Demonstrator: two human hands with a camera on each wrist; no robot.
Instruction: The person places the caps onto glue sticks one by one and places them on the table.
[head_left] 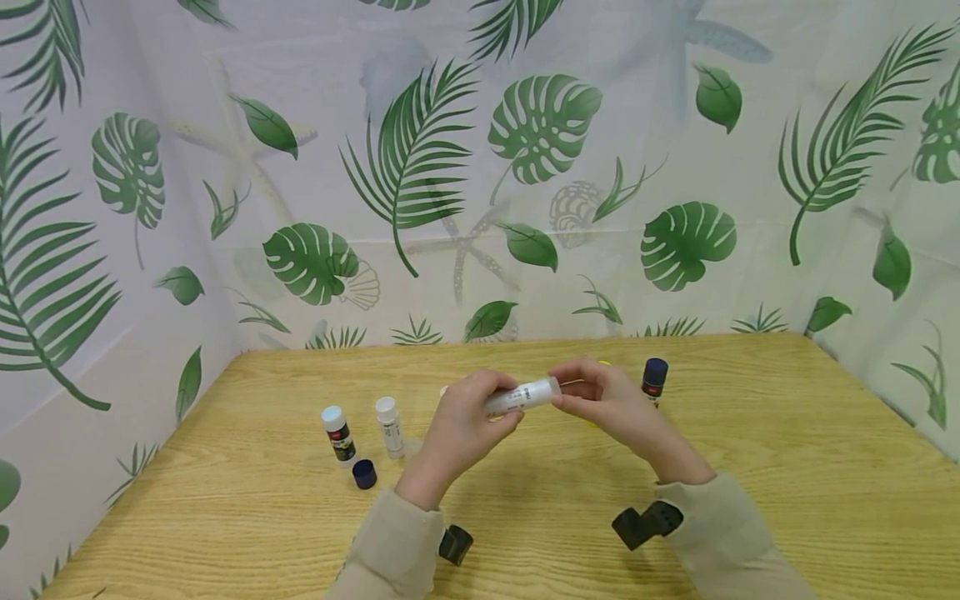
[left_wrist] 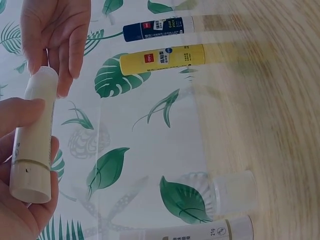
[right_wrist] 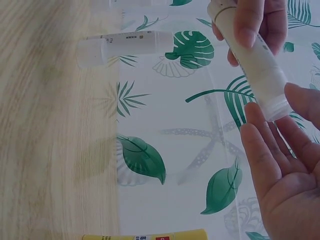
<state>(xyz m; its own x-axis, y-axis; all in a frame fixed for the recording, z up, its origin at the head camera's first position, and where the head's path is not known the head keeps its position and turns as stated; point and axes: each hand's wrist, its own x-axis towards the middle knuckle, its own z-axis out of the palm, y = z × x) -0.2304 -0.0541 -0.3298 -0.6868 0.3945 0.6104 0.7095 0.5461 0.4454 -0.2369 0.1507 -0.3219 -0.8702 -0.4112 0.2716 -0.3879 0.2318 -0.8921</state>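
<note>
My left hand (head_left: 468, 417) grips a white glue stick (head_left: 528, 394) around its barrel, holding it tilted above the table. At the far end of the stick, my right hand (head_left: 607, 404) pinches the ridged, translucent end piece between thumb and fingers. In the right wrist view, the right thumb (right_wrist: 302, 102) lies on one side of that end and the fingers sit on the other. Part of the white barrel is hidden by the left fingers.
At left stand a dark glue stick with a white cap (head_left: 339, 433), another white glue stick (head_left: 390, 429) and a loose dark blue cap (head_left: 364, 474). A dark blue glue stick (head_left: 655, 379) and a yellow glue stick (left_wrist: 162, 59) stand at right. A patterned curtain (head_left: 465, 167) backs the table.
</note>
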